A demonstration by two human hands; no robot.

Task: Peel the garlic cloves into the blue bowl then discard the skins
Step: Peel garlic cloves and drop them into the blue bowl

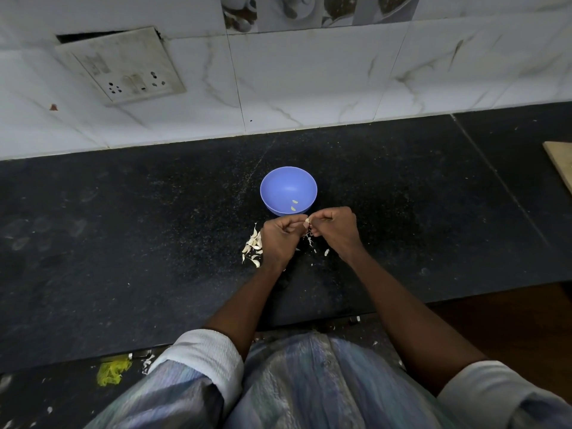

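**Garlic Peeling: Clove Held Between Both Hands Above the Counter**

Head view. The blue bowl [288, 191] stands on the dark counter [123, 227] near frame centre. Two small pale pieces, judged to be peeled cloves [294, 204], lie on its inner wall toward 6 o'clock. Directly at 6 o'clock of the bowl, both hands meet just beside its near rim. The left hand [278, 239] has its fingers curled and pinches one side of a garlic clove [307, 222]; the right hand [335, 227], fingers also curled, pinches the other side. The clove is small and mostly hidden by the fingertips. A pile of garlic pieces and skins [252, 247] lies at 9 o'clock of the left hand, touching or partly under it; whether it holds unpeeled cloves cannot be told. Loose skin flakes [312, 243] lie below the hands.

Risks, as judgement:
- The clove is held short of the bowl rim; if released here it would likely land on the counter among the skins.
- Skin fragments may stick to the fingers and fall into the bowl with the clove.
- Flakes scattered at the counter's near edge could be missed when discarding.

Writing: none readable. The wall socket plate [120, 65] at 11 o'clock carries no legible marking.
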